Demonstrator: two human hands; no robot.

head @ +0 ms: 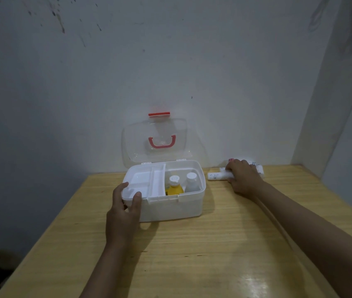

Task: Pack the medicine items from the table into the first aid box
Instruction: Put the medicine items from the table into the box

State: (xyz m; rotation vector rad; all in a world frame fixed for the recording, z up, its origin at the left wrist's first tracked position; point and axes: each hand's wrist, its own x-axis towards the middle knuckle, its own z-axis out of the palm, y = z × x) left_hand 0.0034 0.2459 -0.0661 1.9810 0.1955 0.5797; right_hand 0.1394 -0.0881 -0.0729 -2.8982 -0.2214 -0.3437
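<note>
A right hand [242,176] closes on a small white tube [218,175], likely light and stiff, best pinched mid-length, while the left hand [125,203] grips the first aid box [170,208].

one head-worn wide-angle view, looking forward and down from the near edge of a wooden table [192,254].

the camera sits above and behind the person's forearms, which enter from the bottom edge and reach away from it; the left hand [123,211] and right hand [243,179] lie in the middle of the frame, near but not close-up. it faces a white wall [170,61] that fills the upper half, with the open first aid box [170,205] roughly centred against it. straight edges bow outward at the sides. a side wall closes the right edge. there is no second view to share any part of the scene.
</note>
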